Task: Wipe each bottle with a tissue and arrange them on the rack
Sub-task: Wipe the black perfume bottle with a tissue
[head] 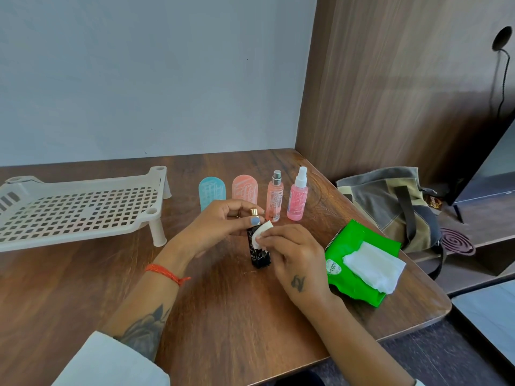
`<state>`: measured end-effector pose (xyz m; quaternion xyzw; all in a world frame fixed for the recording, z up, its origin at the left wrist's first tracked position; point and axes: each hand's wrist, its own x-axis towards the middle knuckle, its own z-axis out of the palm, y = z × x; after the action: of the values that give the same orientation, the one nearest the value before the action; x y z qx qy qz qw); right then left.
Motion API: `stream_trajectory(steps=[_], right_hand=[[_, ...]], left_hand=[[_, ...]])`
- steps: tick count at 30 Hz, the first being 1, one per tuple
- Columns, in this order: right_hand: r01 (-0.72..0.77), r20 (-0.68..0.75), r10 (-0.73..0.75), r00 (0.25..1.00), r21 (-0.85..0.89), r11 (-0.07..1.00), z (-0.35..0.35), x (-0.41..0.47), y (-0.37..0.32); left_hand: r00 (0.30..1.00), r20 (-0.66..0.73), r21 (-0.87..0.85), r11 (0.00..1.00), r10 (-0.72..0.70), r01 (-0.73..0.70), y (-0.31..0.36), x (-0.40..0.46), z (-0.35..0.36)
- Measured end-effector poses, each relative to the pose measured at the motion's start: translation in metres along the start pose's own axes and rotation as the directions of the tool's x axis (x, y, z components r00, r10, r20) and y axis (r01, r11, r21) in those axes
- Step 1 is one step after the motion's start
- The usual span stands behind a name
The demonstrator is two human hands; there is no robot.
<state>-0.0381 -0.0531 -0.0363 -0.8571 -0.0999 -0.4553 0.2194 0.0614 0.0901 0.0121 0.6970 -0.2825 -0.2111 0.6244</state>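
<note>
A black bottle with a gold cap stands upright on the wooden table. My left hand grips its top from the left. My right hand pinches a small white tissue against the bottle's upper side. Behind stand a blue rounded bottle, a coral rounded bottle, a slim pink bottle with a silver top and a pink spray bottle with a white nozzle. The beige slotted rack sits at the left with nothing on it.
A green tissue pack with white tissues pulled out lies at the right of the table. Beyond the table's right edge, a grey and tan bag and a purple coil rest on a lower shelf.
</note>
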Motion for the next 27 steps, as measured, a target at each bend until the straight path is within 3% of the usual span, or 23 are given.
stream_trajectory(steps=[7,11,17,23,27], right_hand=[[-0.182,-0.242,0.18,0.953,0.013,0.983,-0.009,0.004,0.002],[-0.065,-0.136,0.078,0.988,0.102,0.993,-0.007,0.002,-0.005],[0.055,0.036,-0.058,0.998,0.062,0.997,-0.004,0.0,-0.012],[-0.034,0.042,0.032,0.999,0.044,0.998,-0.003,-0.002,-0.006],[-0.188,-0.061,0.19,0.98,0.037,0.981,-0.003,0.001,-0.003]], left_hand=[[1.0,0.003,0.033,0.999,0.005,-0.005,0.0,0.001,0.0],[1.0,0.007,0.024,1.0,0.01,-0.01,0.0,0.0,0.0],[1.0,0.015,0.013,1.0,0.005,-0.005,0.001,-0.001,0.0],[1.0,0.002,0.008,1.0,0.0,0.0,-0.002,0.001,-0.002],[1.0,0.004,0.006,1.0,0.006,-0.006,-0.002,0.001,-0.001]])
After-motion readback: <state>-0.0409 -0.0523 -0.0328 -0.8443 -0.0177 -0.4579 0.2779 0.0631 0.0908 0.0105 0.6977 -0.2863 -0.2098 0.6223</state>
